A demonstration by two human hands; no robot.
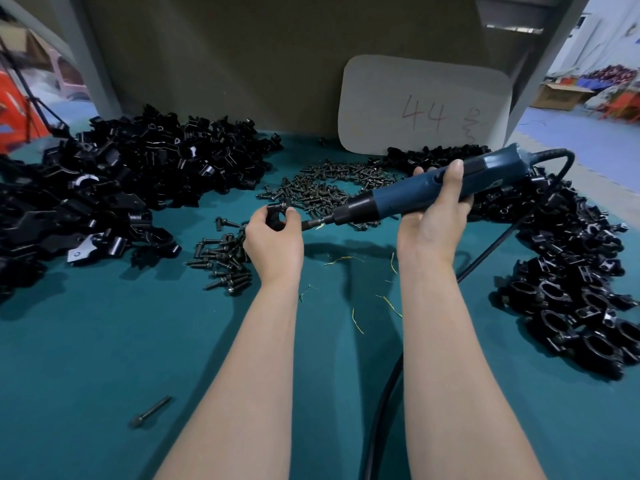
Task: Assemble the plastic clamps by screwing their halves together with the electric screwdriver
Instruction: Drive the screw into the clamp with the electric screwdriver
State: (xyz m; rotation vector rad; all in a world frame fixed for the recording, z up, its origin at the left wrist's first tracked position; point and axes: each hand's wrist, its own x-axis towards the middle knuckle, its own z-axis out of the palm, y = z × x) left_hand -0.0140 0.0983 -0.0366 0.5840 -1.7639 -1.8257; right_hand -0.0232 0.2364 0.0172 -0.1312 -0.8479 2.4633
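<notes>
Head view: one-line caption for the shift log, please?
Left hand holds a black clamp at the bit of the blue electric screwdriver gripped by the right hand, screws and clamp halves piled around.

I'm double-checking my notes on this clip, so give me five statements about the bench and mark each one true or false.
1. The right hand holds the blue electric screwdriver. True.
2. The left hand is empty. False: it grips a black clamp.
3. The screwdriver's bit points toward the clamp. True.
4. The white card reads 17. False: it reads 44.
5. A lone bolt lies on the green mat. True.
</notes>
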